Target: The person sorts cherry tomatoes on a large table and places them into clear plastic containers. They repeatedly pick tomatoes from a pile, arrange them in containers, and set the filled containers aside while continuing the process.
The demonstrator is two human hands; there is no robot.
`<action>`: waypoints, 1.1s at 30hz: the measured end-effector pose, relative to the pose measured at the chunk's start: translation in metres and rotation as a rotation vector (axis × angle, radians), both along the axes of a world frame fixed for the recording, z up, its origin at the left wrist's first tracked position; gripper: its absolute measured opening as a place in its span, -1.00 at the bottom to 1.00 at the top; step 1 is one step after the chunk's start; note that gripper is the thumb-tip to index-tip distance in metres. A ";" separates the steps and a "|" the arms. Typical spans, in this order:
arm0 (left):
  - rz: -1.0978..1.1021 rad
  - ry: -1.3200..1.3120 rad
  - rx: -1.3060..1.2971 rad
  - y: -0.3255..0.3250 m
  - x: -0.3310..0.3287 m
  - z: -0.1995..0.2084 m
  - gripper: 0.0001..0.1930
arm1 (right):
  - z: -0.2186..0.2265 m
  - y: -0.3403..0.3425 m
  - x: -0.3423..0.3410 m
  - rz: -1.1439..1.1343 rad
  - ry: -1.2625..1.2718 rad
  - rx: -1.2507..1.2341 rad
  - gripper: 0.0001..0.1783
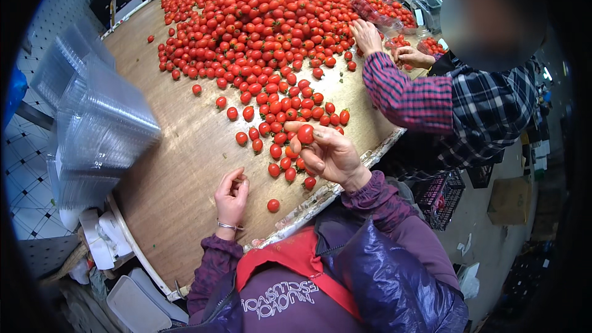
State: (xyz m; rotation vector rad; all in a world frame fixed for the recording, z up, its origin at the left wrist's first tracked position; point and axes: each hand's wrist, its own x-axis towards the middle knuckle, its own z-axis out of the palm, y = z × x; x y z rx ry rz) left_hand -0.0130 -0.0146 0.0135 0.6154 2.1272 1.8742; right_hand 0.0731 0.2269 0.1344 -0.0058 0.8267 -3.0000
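Well, tomato (pixel 305 134) inside right grip (pixel 334 156)

Red tomato (pixel 305 134) in right fingers (pixel 314 161), exact grip unclear

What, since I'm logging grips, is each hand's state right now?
Left hand: loosely open, half curled, nothing visibly held.
Right hand: closed on one red tomato.

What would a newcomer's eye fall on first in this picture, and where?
First, the great heap of red tomatoes, spread over the far part of the wooden table. Then the single tomato held up in the right hand near the middle of the view, and the stacked clear plastic containers on the left.
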 end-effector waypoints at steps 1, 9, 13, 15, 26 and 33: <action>0.001 -0.009 0.005 -0.001 0.000 0.000 -0.73 | 0.002 -0.002 0.000 -0.055 -0.048 0.191 -0.55; 0.026 -0.057 0.065 -0.011 -0.001 0.007 -0.74 | -0.023 -0.021 -0.007 -0.527 -0.112 1.174 -0.63; 0.027 -0.045 0.054 -0.010 0.000 0.017 -0.75 | -0.019 -0.019 -0.008 -0.508 -0.125 1.211 -0.63; 0.008 -0.011 0.066 -0.003 0.000 0.026 -0.75 | -0.022 -0.022 -0.005 -0.502 -0.120 1.206 -0.63; 0.054 0.256 -0.015 0.009 -0.030 0.101 -0.82 | -0.027 -0.013 -0.005 -0.320 -0.036 0.957 -0.57; 0.528 0.800 -0.162 -0.077 -0.116 0.188 -0.69 | -0.031 -0.001 -0.007 -0.131 -0.122 0.514 -0.67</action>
